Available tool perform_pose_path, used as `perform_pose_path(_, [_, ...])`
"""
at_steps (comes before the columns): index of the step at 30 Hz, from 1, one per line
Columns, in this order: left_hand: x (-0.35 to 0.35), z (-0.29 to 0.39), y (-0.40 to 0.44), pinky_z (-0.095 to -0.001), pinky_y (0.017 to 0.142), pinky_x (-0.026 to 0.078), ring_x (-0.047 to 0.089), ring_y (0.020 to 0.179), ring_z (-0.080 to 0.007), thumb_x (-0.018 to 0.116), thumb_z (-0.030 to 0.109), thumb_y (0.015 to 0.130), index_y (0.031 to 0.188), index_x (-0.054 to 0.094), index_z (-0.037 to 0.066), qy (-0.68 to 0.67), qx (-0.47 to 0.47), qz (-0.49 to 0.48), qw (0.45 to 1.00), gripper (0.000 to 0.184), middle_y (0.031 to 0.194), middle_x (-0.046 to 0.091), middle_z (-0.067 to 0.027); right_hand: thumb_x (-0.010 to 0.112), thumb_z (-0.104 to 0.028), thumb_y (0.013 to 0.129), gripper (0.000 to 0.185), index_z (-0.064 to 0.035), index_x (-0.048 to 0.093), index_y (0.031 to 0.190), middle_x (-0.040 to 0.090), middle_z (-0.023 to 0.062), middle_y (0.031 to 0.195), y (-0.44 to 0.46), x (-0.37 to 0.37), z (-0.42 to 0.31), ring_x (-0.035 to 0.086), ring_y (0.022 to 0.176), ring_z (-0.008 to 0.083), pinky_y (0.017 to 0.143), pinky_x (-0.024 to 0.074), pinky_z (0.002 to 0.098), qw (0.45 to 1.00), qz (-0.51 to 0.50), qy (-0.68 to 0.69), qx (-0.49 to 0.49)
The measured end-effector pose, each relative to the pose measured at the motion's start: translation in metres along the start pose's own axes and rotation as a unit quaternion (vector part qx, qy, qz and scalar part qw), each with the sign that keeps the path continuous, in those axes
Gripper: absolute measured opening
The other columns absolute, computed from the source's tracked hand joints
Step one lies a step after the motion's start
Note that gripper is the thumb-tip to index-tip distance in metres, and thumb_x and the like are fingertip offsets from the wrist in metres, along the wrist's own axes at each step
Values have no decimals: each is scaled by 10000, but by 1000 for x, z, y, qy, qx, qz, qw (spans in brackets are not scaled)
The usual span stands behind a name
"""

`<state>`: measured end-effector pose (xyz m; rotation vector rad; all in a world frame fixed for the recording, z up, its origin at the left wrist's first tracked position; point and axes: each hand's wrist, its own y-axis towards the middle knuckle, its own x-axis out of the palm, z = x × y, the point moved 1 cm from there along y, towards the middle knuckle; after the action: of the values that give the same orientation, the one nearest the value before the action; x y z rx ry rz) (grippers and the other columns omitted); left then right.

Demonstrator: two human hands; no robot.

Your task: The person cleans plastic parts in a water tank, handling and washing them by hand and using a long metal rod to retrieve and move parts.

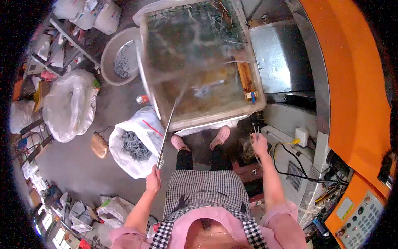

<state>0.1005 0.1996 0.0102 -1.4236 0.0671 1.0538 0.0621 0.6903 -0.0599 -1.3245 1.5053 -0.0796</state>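
My left hand (153, 181) is closed around the lower end of a long thin metal rod (166, 133), which slants up over the near left corner of a tub of murky water (174, 123). Out to the right, my right hand (259, 144) grips a small thin metal tool (256, 129), perhaps tweezers or scissors, beside the machine. Close to the left hand stands a white sack (118, 154) with grey pieces inside. In the tub, a wooden strip (244, 76) lies along the right side, near a blue and white fitting (251, 96).
A round basin (107, 62) with grey pieces, a red and white can (142, 99) and a clear plastic bag (68, 108) are on the left. An orange machine (352, 74) with a control panel (361, 220) and black cables (298, 173) borders the right side.
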Motion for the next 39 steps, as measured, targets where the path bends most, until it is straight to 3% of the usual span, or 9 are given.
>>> perform_pose_path(4, [-43,22,-59,-496,629,410,545,721,-429,397,252,881,1195,415,84,102,29,-15,994,356,732,567,-254,468,-193,845,172,-84,581,914,562,157,899,-23,-15,11,522,842,346,722,415,420,995,46,-62,-71])
perform_pose_path(9, [-32,21,-71,-502,648,417,540,728,-436,414,266,872,1164,436,72,34,13,-53,998,350,740,565,-263,475,-195,839,185,-64,595,891,571,160,891,-34,-21,18,528,838,345,728,415,421,994,64,-28,-80])
perform_pose_path(11, [-33,29,-76,-403,463,414,545,482,-281,449,222,874,1139,473,98,74,70,-8,995,294,568,524,-186,471,-205,840,203,-57,592,909,572,166,878,-35,-24,16,531,840,346,728,415,423,993,64,-28,-98])
perform_pose_path(12, [-34,36,-76,-403,463,414,545,482,-281,449,222,874,1139,473,98,74,69,-7,995,294,568,524,-186,471,-205,840,203,-57,592,909,572,166,878,-36,-27,12,531,840,346,728,415,423,993,63,-27,-99])
perform_pose_path(14, [-35,54,-74,-516,658,416,539,743,-447,420,262,865,1119,459,61,109,16,-31,993,327,753,561,-279,491,-184,836,188,-39,607,861,583,164,800,-40,-32,5,551,792,330,695,425,389,995,50,-57,-67])
perform_pose_path(27, [89,100,89,-514,673,412,544,759,-439,434,261,854,938,514,-10,34,94,34,994,294,772,564,-277,485,-205,849,226,-10,596,876,594,173,809,-38,-12,10,554,788,338,691,423,399,997,37,-25,-65])
perform_pose_path(29, [101,116,122,-510,678,412,541,764,-439,431,254,859,943,507,-21,0,199,98,975,297,773,565,-274,489,-199,846,216,-14,595,877,590,175,812,-34,-7,16,552,789,340,687,423,398,997,33,-29,-63])
perform_pose_path(32, [114,148,159,-510,702,408,536,797,-437,431,240,860,965,501,-23,-21,109,91,990,291,793,565,-274,507,-188,834,194,-16,586,879,577,184,805,-28,-1,24,544,772,347,666,421,403,996,12,-53,-68])
perform_pose_path(39, [154,166,215,-518,679,411,527,786,-455,418,218,867,1040,474,22,-73,130,136,979,268,791,553,-293,514,-175,832,179,1,547,820,540,187,740,1,29,38,519,694,353,610,397,413,996,-15,-71,-50])
